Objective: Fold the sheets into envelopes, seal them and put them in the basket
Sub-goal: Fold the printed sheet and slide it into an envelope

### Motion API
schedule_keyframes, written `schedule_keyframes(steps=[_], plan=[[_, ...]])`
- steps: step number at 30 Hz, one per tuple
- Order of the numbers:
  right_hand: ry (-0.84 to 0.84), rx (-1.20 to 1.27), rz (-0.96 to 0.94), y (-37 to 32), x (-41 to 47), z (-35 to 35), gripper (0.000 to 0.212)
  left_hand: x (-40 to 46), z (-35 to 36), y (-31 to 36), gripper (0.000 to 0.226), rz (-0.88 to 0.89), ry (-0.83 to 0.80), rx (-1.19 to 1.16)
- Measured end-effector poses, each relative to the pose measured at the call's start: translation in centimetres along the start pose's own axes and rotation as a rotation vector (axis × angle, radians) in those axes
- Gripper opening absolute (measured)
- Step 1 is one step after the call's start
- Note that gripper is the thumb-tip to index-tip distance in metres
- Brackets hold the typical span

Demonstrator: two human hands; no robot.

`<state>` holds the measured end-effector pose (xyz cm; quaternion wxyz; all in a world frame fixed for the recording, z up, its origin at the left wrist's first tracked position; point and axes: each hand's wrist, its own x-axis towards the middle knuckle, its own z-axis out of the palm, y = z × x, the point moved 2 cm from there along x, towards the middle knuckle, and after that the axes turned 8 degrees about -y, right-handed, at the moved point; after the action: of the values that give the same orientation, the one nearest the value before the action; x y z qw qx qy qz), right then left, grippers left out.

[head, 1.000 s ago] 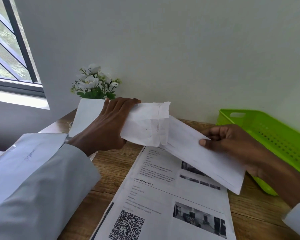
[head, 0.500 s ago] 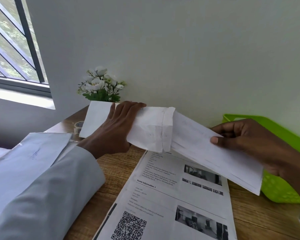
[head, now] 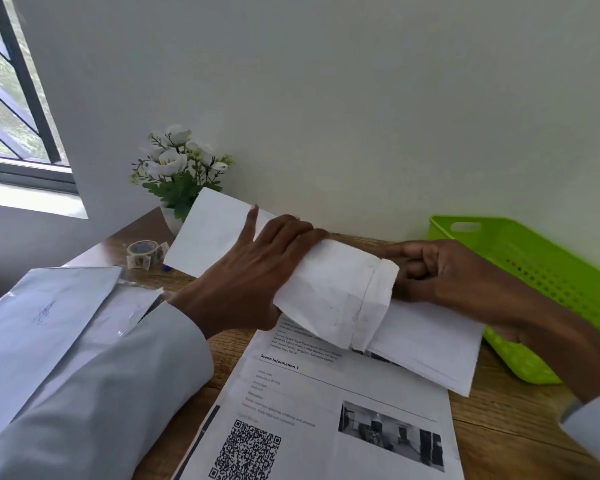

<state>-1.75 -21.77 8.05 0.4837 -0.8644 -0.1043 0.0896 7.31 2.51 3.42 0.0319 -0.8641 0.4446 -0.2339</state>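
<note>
**deskfolder:** Right hand (head: 440, 271) has slid in along the sheet (head: 426, 341) since half a second ago. It's now tight against the envelope (head: 329, 296) mouth, fingers curled and pinching the folded paper. Left hand (head: 246, 275) wraps the envelope's other end, with one finger sticking up. Both are held above the table (head: 499, 427), over a printed page (head: 326, 410).

**papercut99:** So you're mid-stuffing, not sealing yet?

**deskfolder:** That's my read. A good part of the sheet pokes out on the right. The next push probably needs to go straight down the sleeve, or the cuffed rim (head: 378, 299) could catch and crumple.

**papercut99:** Room to work?

**deskfolder:** Fine on the right: basket (head: 534, 271) sits just beside that hand against the wall. Tape (head: 142, 249) and flowers (head: 177, 161) are off to the left, well apart. More paper (head: 49, 306) is lying over my left sleeve, so a big elbow swing might knock it.
</note>
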Motion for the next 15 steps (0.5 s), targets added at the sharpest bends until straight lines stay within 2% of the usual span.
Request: schedule_keyframes(steps=[2,5,10,15], plan=[[-0.045,-0.075,0.067,0.0,-0.5,-1.3,0.042,-0.3,-0.1,-0.7,0.119,-0.025,-0.011,-0.029],[-0.084,-0.106,0.103,0.0,-0.9,-2.2,0.028,-0.5,-0.2,-1.3,0.114,-0.043,-0.025,-0.067],[0.053,-0.005,0.028,0.5,-0.2,-1.5,0.015,-0.3,-0.2,-0.3,0.116,0.003,-0.039,-0.060],[0.193,0.083,0.023,0.5,0.2,-1.2,0.012,-0.2,-0.5,0.6,0.112,-0.003,-0.046,-0.066]])
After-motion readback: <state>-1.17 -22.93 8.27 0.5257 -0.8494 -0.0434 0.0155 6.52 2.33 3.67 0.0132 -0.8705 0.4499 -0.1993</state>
